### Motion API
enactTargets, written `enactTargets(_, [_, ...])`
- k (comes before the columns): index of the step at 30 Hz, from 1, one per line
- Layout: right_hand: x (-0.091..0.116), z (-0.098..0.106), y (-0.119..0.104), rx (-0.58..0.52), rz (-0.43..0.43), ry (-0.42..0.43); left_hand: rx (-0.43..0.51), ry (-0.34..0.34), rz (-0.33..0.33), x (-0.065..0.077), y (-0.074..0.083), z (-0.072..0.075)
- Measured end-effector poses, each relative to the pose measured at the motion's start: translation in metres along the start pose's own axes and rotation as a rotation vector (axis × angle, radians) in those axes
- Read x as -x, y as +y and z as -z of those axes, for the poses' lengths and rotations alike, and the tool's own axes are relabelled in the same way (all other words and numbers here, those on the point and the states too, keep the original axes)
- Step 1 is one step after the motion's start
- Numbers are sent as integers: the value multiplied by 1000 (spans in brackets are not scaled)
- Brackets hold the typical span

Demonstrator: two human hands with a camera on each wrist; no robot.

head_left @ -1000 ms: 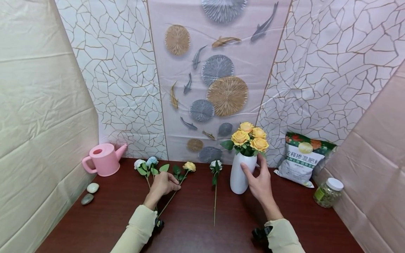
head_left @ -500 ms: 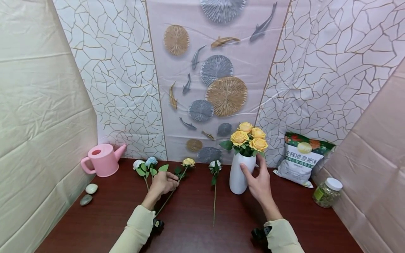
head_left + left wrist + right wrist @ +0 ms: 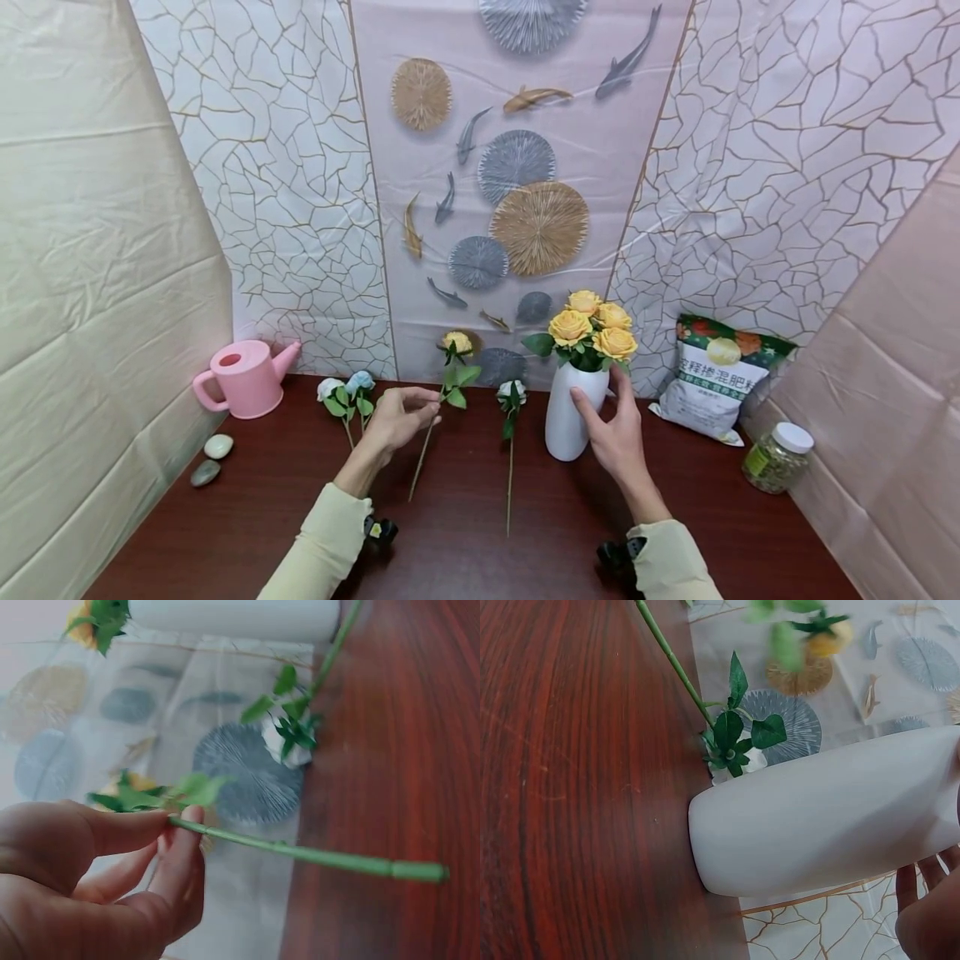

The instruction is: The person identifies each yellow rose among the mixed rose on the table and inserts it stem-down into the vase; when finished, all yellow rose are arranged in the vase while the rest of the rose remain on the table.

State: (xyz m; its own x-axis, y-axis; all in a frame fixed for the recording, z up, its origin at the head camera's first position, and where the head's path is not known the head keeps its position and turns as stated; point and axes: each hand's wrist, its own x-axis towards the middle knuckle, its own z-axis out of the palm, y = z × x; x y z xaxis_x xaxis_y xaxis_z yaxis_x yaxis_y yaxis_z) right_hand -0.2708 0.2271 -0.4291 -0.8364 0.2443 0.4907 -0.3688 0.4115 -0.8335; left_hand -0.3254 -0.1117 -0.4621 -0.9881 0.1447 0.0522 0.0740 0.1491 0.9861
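Note:
My left hand (image 3: 396, 418) pinches the green stem of a yellow artificial rose (image 3: 457, 342) between thumb and fingers. The rose is raised, bloom up, with the stem (image 3: 330, 859) running down past the fingers. Around the upper part of a white vase (image 3: 564, 417) my right hand (image 3: 618, 429) is curled, thumb in front and fingers on the far side. The vase stands upright on the table and bears a bunch of yellow roses (image 3: 592, 329). Between the hands lies a white rose (image 3: 512, 393), its long stem pointing toward me.
A white flower (image 3: 328, 388) and a blue one (image 3: 360, 382) lie left of my left hand. Further left are a pink watering can (image 3: 251, 379) and two stones (image 3: 218, 447). On the right stand a fertilizer bag (image 3: 712, 383) and a white-lidded jar (image 3: 780, 458).
My left hand has lifted the yellow rose off the table and turned it more upright, shifting slightly right. The right hand and vase have stayed in place.

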Motion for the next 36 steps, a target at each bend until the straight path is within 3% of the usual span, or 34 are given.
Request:
enactTargets(7, [-1, -1, 2, 7, -3, -7, 256, -30, -126, 2, 22, -11])
enactTargets(10, [-5, -3, 16, -1, -5, -1, 328, -46, -194, 4, 34, -18])
enactTargets(14, [-9, -6, 37, -5, -2, 13, 386, -47, -303, 5, 54, -31])
enactTargets(18, [-11, -7, 44, -8, 16, 19, 401, -29, -383, 6, 77, -48])
enactTargets(26, [-11, -7, 44, -5, 18, 19, 424, -3, -440, 7, 118, -86])
enactTargets(36, [-11, -7, 43, -3, 35, 17, 606, -85, -521, 1, 158, -120])
